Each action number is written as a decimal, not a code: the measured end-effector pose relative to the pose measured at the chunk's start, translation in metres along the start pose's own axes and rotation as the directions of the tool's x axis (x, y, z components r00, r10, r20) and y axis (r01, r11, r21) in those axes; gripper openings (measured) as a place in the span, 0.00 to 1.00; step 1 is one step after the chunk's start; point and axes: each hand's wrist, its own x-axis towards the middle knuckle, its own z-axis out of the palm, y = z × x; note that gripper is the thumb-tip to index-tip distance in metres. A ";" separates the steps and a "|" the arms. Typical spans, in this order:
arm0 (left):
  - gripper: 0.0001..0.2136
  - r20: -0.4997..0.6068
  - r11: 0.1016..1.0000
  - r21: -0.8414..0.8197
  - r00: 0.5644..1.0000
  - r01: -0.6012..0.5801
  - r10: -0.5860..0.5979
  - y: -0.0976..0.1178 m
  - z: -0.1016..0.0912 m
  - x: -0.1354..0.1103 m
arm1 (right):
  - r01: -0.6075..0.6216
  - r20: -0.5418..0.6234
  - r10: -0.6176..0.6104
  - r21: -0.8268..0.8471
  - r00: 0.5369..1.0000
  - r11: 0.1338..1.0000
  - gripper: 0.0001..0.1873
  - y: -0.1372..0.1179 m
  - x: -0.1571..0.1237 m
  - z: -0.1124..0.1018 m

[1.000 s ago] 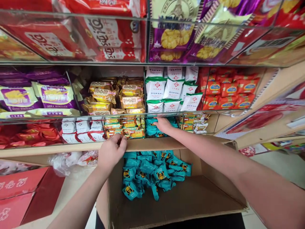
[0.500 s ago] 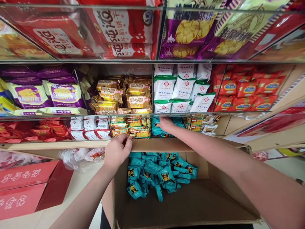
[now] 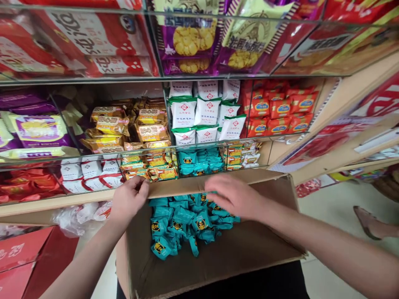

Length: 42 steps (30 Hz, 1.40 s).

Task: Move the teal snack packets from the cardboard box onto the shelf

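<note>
A cardboard box (image 3: 258, 257) stands below the shelf, with a heap of teal wrapped snack packets (image 3: 177, 224) in its far left part. My left hand (image 3: 129, 199) is closed on the box's far left edge, by the flap. Over the far side of the box is my right hand (image 3: 233, 194), slightly blurred, its fingers loosely bent and apart, with nothing visible in them. It hovers just above the teal packets. More teal packets (image 3: 201, 160) sit in a glass-fronted compartment of the low shelf, just beyond the box.
Glass-divided shelves hold white-and-green packets (image 3: 207, 112), red packets (image 3: 280, 106), brown-wrapped snacks (image 3: 112, 124) and yellow packets (image 3: 156, 164). A red carton (image 3: 46, 257) is on the floor at left. Another person's foot (image 3: 368, 222) shows at right.
My right hand has come back out of the teal packets' shelf compartment to above the box. My left hand stays on the box edge. The view has swung to the right.
</note>
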 end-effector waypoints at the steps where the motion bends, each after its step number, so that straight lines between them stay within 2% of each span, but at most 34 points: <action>1: 0.13 -0.002 1.000 0.017 1.000 0.002 -0.002 0.001 0.000 0.001 | 0.024 0.027 -0.026 0.056 0.999 0.998 0.11 -0.003 -0.019 0.007; 2: 0.13 -0.004 0.999 0.034 1.000 0.005 -0.004 0.003 -0.001 0.001 | -0.010 0.037 0.007 0.088 0.999 0.996 0.10 -0.001 -0.034 0.018; 4: 0.13 -0.006 0.998 0.060 1.000 0.012 -0.012 0.005 -0.002 0.002 | -0.181 0.023 0.180 0.055 0.983 0.982 0.13 0.018 -0.050 0.046; 5: 0.13 -0.006 0.998 0.066 1.000 0.017 -0.017 0.007 -0.002 0.001 | -0.302 -0.016 0.302 0.009 0.953 0.953 0.17 0.032 -0.050 0.061; 6: 0.13 -0.005 0.997 0.070 1.000 0.024 -0.024 0.008 -0.003 0.001 | -0.443 -0.068 0.441 -0.031 0.895 0.896 0.19 0.048 -0.047 0.074; 7: 0.13 -0.002 0.997 0.072 1.000 0.029 -0.029 0.009 -0.003 0.000 | -0.503 -0.103 0.498 -0.038 0.861 0.863 0.19 0.064 -0.041 0.085; 9: 0.13 0.002 0.997 0.074 0.999 0.032 -0.032 0.009 -0.003 -0.002 | -0.558 -0.131 0.551 -0.026 0.824 0.829 0.17 0.089 -0.026 0.099; 12: 0.14 0.008 0.997 0.074 0.999 0.035 -0.035 0.008 -0.004 -0.003 | -0.571 -0.149 0.568 0.028 0.809 0.820 0.16 0.102 -0.013 0.104; 15: 0.14 0.002 0.999 0.037 1.000 0.015 -0.015 0.008 -0.008 -0.003 | -0.565 -0.183 0.573 0.101 0.799 0.819 0.14 0.094 -0.021 0.098; 17: 0.13 -0.100 0.998 -0.011 0.993 -0.057 0.056 0.013 -0.010 -0.009 | -0.556 -0.199 0.575 0.147 0.793 0.818 0.12 0.081 -0.035 0.090; 18: 0.12 -0.177 0.991 -0.037 0.977 -0.129 0.120 0.019 -0.010 -0.015 | -0.550 -0.200 0.578 0.181 0.791 0.815 0.11 0.074 -0.044 0.085; 20: 0.10 -0.300 0.934 -0.088 0.903 -0.348 0.308 0.037 -0.007 -0.032 | -0.514 -0.178 0.587 0.330 0.790 0.792 0.11 0.055 -0.061 0.074; 21: 0.10 -0.310 0.879 -0.125 0.860 -0.460 0.405 0.049 -0.003 -0.043 | -0.474 -0.148 0.586 0.449 0.797 0.758 0.12 0.044 -0.069 0.068; 22: 0.11 -0.280 0.813 -0.187 0.823 -0.551 0.494 0.062 0.003 -0.054 | -0.419 -0.107 0.575 0.579 0.811 0.700 0.12 0.033 -0.075 0.061; 23: 0.13 -0.206 0.756 -0.272 0.804 -0.595 0.558 0.076 0.009 -0.065 | -0.361 -0.061 0.551 0.695 0.832 0.621 0.13 0.022 -0.080 0.055; 25: 0.14 -0.057 0.717 -0.469 0.828 -0.516 0.558 0.103 0.025 -0.083 | -0.279 0.007 0.493 0.832 0.870 0.480 0.13 0.002 -0.087 0.045; 27: 0.07 0.019 0.710 -0.590 0.872 -0.385 0.489 0.124 0.040 -0.096 | -0.240 0.012 0.478 0.876 0.879 0.419 0.14 -0.013 -0.089 0.040; 28: 0.09 0.017 0.713 -0.620 0.903 -0.328 0.430 0.132 0.047 -0.101 | -0.219 -0.019 0.503 0.886 0.864 0.409 0.14 -0.019 -0.089 0.041; 29: 0.12 -0.005 0.718 -0.636 0.933 -0.281 0.361 0.137 0.053 -0.105 | -0.192 -0.070 0.551 0.895 0.832 0.404 0.14 -0.023 -0.087 0.043; 30: 0.14 -0.031 0.722 -0.650 0.958 -0.237 0.287 0.141 0.057 -0.108 | -0.162 -0.134 0.614 0.901 0.778 0.402 0.14 -0.027 -0.085 0.047; 32: 0.15 -0.039 0.704 -0.697 0.987 -0.139 0.157 0.145 0.062 -0.114 | -0.107 -0.264 0.736 0.904 0.623 0.415 0.15 -0.031 -0.081 0.058; 34: 0.14 0.039 0.628 -0.778 0.996 -0.017 0.076 0.148 0.064 -0.119 | -0.102 -0.346 0.798 0.888 0.493 0.449 0.17 -0.034 -0.076 0.069; 35: 0.13 0.090 0.573 -0.819 0.995 0.048 0.046 0.149 0.063 -0.122 | -0.113 -0.368 0.809 0.879 0.458 0.464 0.17 -0.034 -0.075 0.073; 38: 0.11 0.172 0.423 -0.892 0.985 0.161 -0.011 0.151 0.062 -0.126 | -0.135 -0.376 0.816 0.870 0.440 0.474 0.18 -0.035 -0.072 0.080; 42: 0.14 0.154 0.364 -0.917 0.987 0.161 -0.049 0.149 0.062 -0.128 | -0.115 -0.329 0.826 0.899 0.457 0.422 0.18 -0.033 -0.074 0.081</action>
